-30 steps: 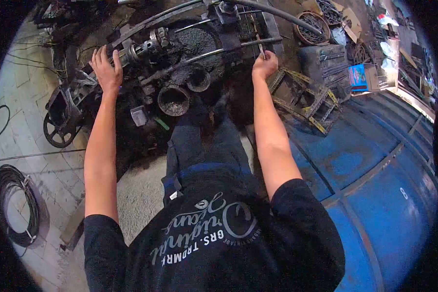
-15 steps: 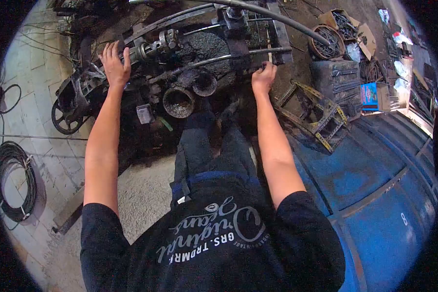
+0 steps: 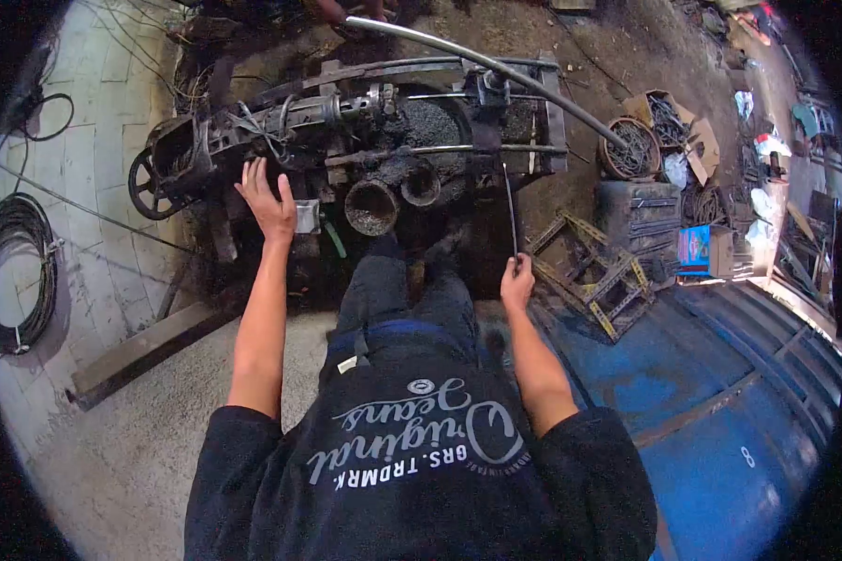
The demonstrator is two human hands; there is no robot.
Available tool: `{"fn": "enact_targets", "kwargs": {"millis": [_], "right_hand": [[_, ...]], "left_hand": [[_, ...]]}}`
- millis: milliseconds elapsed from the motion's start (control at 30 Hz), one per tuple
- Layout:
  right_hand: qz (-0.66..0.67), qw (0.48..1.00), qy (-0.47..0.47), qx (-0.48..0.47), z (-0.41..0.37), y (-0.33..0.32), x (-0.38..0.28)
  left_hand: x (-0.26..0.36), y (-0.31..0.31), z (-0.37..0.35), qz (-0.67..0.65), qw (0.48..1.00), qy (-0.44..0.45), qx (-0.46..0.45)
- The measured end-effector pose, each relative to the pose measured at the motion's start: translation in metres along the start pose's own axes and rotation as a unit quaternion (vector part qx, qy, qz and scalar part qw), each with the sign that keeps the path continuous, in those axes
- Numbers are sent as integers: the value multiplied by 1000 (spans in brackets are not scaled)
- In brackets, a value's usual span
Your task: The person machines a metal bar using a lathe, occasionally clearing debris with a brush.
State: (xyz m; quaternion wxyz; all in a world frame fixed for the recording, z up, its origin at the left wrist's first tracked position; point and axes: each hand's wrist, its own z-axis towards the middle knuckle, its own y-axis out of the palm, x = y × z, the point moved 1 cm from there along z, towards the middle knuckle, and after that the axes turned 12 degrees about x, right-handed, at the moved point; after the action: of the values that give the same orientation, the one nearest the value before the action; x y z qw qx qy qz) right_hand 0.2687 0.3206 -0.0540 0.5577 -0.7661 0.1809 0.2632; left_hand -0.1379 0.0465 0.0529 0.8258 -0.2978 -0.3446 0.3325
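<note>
My left hand (image 3: 269,202) is spread with nothing in it, just in front of the dark metal machine (image 3: 412,150). My right hand (image 3: 517,280) is closed round the lower end of a thin dark rod (image 3: 511,210), whose tip points up toward the machine's right part. Two round cups sit at the machine's near edge: the larger cup (image 3: 371,208) holds grey chips, and the smaller cup (image 3: 421,184) is beside it. A small clear box (image 3: 307,216) lies right of my left hand.
A long metal bar (image 3: 496,65) crosses above the machine, with a co-worker's hand (image 3: 346,9) near its upper end. On the right are a yellow-black metal frame (image 3: 617,290), a toolbox (image 3: 638,220) and a basket of metal pieces (image 3: 631,150). A coiled cable (image 3: 19,271) lies left.
My right hand has drawn back from the machine, and the rod now shows in it. My left hand has pulled back from the machine's top too. The view has shifted.
</note>
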Motion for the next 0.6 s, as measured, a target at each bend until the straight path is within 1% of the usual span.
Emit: {"fn": "enact_targets", "kwargs": {"millis": [67,133,167,200,233,267,300,333,367,400,467,500,533,567,600], "right_hand": [[-23,1000,5,-7,-11,-8,15],[-33,999,-18,-11,-18,-12,19],[-18,993,-110,41,-23,-12,19],[-5,976,-198,92,-33,-18,11],[1,964,-234,126,-40,-18,1],[-2,963,-238,130,-49,-20,-7],[-18,989,-133,69,-63,-29,-33],[-32,999,-27,9,-74,-30,-53],[-5,999,-44,23,-84,-26,-65],[-7,998,-49,27,-92,-21,-81],[59,991,-107,58,-109,-1,-118],[67,980,-162,91,-113,16,-129],[100,967,-207,111,-120,25,-157],[126,958,-225,128,-123,43,-172],[142,945,-253,154,-134,49,-207]], "left_hand": [[-11,-12,-11,19,999,-25,-19],[-22,-21,-13,25,999,-32,-18],[-29,-24,-11,27,999,-38,-16],[-36,-29,-14,28,998,-47,-17],[-45,-31,-11,22,998,-56,-10],[-56,-33,-9,18,998,-59,-8],[-65,-37,-7,18,998,-65,-2],[-75,-39,-1,17,997,-70,7],[-87,-42,4,13,997,-73,17],[-99,-45,9,9,997,-77,21],[-129,-56,20,1,996,-78,39],[-147,-62,26,-4,996,-75,43],[-165,-69,32,-3,997,-59,51],[-184,-74,42,-4,997,-42,62],[-203,-83,47,-9,997,-43,61]]}}
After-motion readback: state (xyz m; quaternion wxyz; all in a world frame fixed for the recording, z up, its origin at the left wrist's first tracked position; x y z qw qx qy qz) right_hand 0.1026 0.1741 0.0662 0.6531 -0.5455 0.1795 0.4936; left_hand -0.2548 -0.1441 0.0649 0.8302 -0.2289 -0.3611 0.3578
